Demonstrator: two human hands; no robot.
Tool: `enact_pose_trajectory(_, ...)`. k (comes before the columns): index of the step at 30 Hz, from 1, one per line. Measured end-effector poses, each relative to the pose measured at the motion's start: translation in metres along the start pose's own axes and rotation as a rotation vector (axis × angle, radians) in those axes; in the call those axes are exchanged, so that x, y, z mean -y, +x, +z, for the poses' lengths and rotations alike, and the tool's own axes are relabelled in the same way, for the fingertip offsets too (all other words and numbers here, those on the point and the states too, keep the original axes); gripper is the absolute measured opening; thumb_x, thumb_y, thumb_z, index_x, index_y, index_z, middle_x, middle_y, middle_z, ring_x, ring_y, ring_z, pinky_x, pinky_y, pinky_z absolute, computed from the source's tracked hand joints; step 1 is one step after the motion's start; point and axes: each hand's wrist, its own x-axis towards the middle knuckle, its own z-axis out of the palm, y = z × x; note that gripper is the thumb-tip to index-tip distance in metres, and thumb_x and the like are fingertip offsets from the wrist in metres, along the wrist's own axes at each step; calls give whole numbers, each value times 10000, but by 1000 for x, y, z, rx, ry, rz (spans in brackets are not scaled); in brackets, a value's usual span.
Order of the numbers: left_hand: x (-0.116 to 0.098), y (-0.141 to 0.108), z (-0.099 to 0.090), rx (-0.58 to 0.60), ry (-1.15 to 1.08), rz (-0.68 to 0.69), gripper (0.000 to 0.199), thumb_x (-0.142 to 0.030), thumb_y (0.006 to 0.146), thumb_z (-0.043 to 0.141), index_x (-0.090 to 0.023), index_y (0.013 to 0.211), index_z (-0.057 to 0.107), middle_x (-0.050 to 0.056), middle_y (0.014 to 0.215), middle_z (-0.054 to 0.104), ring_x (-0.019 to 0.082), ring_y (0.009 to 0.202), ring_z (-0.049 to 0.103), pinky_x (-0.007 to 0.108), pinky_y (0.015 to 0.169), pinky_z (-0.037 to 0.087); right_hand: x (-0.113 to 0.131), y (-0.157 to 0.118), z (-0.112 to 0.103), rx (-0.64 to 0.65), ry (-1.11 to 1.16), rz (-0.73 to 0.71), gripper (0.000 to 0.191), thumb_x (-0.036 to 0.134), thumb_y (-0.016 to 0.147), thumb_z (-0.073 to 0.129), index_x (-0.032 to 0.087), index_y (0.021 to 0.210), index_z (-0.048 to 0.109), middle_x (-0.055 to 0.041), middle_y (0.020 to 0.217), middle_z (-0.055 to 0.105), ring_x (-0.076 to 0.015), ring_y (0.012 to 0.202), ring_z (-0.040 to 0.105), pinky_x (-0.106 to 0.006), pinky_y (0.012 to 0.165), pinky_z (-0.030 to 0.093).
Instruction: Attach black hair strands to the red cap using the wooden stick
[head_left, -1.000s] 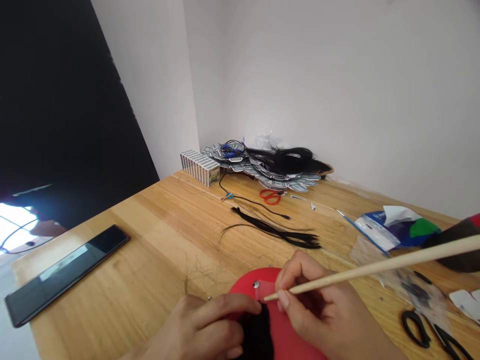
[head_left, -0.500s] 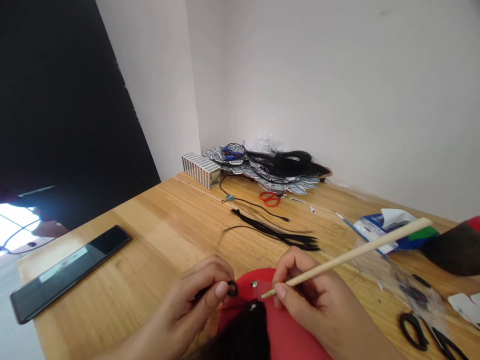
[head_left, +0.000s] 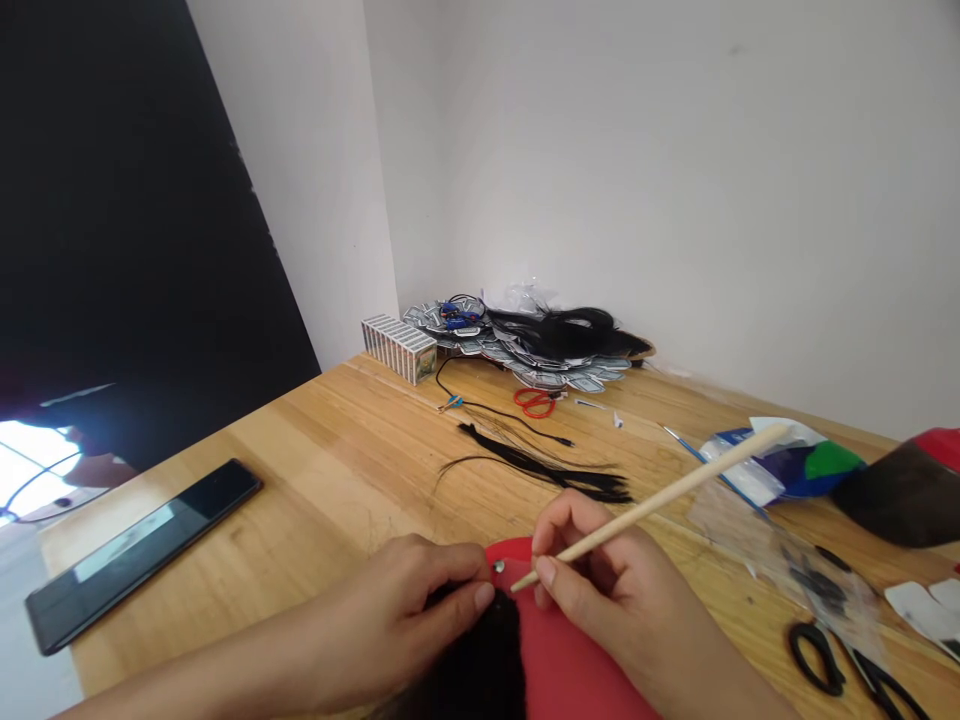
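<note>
The red form [head_left: 577, 660], a smooth, matt piece with a rounded top edge, sits at the near side of the wood-grained tabletop [head_left: 322, 470]. A dense, fuzzy mass of black hair [head_left: 480, 665] covers its left part, and a small shiny stud [head_left: 499, 567] shows near its top edge.

At the left of the red form, the left hand [head_left: 439, 600] has thumb and forefinger closed on the upper end of the black hair, dark fibres showing between them. Over the top of the red form, the right hand [head_left: 611, 585] pinches a pale wooden stick [head_left: 667, 500] between thumb and fingers; the stick is round and smooth, slants up to the right, and tapers to a blunt tip just beside the hair's upper edge.

Beyond the red form lies a sleek, straight hair bundle [head_left: 551, 465], loosely fanned at one end. Farther behind it are scissors with red looped handles [head_left: 535, 403] and a row of thin printed boxes [head_left: 400, 348]. Well to the left of the red form is a long, glossy black phone [head_left: 146, 555]; to its right are black-handled scissors [head_left: 816, 660] near crinkled clear plastic [head_left: 750, 535].
</note>
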Motion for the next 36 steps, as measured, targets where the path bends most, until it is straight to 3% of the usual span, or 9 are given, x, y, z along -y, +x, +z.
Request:
enact_pose_trajectory(8,-6,8,-6,54,73,36,281,-252,996,413,-180,743,511,-48,635,468,97,570,429,185,522,316,-4,0,0,4,-5,-15,49,258,845,497,229,805,495,51,691,469,-162,642,417,-292,588,323)
enact_pose_trajectory(20,-27,11,-23,132,377,149,201,-99,931,476,-190,804,602,-28,655,613,102,528,512,180,521,358,-2,3,0,-15,0,-14,70,237,866,516,222,799,528,50,680,508,-156,648,460,-278,607,352)
enact_pose_trajectory(28,-24,1,-23,157,611,230,187,-162,980,450,-215,815,520,-30,696,625,136,554,550,251,524,341,4,3,1,-37,73,-11,121,294,892,526,221,796,529,56,646,537,-141,587,470,-266,588,367)
enact_pose_trajectory(32,-21,-4,-25,172,522,229,221,-145,999,433,-202,793,488,-36,753,585,108,566,518,214,539,368,4,1,0,-40,96,12,131,309,903,524,216,812,532,46,662,583,-134,572,477,-260,583,369)
enact_pose_trajectory(36,-8,-13,-26,45,355,273,172,-117,972,433,-198,845,517,8,1030,609,107,700,586,195,638,432,3,1,2,-40,89,26,145,335,896,513,218,811,529,39,652,586,-139,567,468,-271,580,361)
